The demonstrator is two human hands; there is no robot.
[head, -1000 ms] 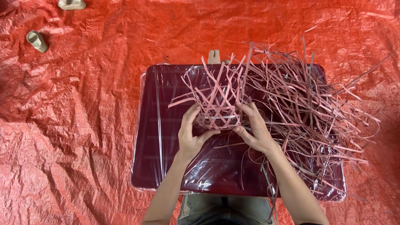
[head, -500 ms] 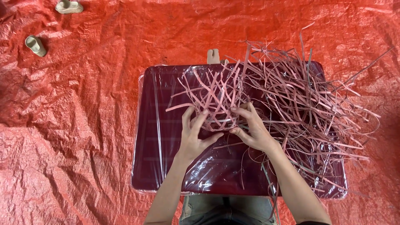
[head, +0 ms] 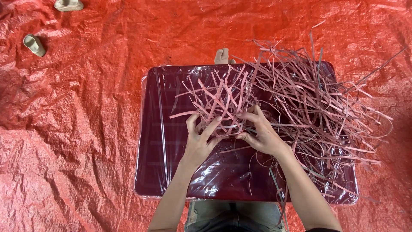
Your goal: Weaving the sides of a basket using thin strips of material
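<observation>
A small woven piece of pink strips (head: pixel 221 105) rests on a dark red, plastic-wrapped tabletop (head: pixel 167 163), its loose ends sticking out in all directions. My left hand (head: pixel 201 139) presses against its near left side with fingers spread. My right hand (head: pixel 259 133) grips strips at its near right side. A large loose heap of pink strips (head: pixel 326 107) spreads to the right of the woven piece, over the table's right half and edge.
A crinkled orange tarp (head: pixel 77 129) covers the floor all around the table. Two beige sandals lie at the far left, one (head: pixel 34 44) on its side and one (head: pixel 68 4) at the top edge. Toes (head: pixel 222 56) show past the table's far edge.
The woven piece has been tipped and turned, so its strip ends now splay wider. Both hands shifted slightly around its near side.
</observation>
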